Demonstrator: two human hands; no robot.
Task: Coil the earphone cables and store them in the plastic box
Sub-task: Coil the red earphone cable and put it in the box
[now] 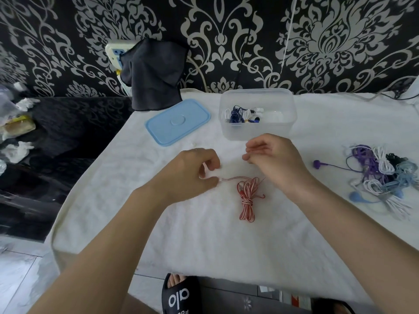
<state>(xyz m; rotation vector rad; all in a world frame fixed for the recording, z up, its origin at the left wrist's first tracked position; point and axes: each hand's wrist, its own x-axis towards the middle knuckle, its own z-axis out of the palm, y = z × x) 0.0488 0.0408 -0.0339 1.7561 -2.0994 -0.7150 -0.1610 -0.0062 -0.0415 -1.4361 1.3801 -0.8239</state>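
Red-and-white earphone cable (247, 197), coiled, lies on our white towel (181, 234). Left hand (192, 171) pinches its loose end; right hand (274, 159) hovers curled, perhaps holding a strand, we cannot tell. Plastic box (257, 114) behind, open; blue lid (178, 122) beside.

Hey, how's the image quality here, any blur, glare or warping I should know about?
Head view: wide-angle warping bows the towel edges and stretches the forearms; lighting is soft and even, with faint shadows; the white towel is nearly washed out, hiding texture; the red cable is sharp; the box contents and cable pile look softer.
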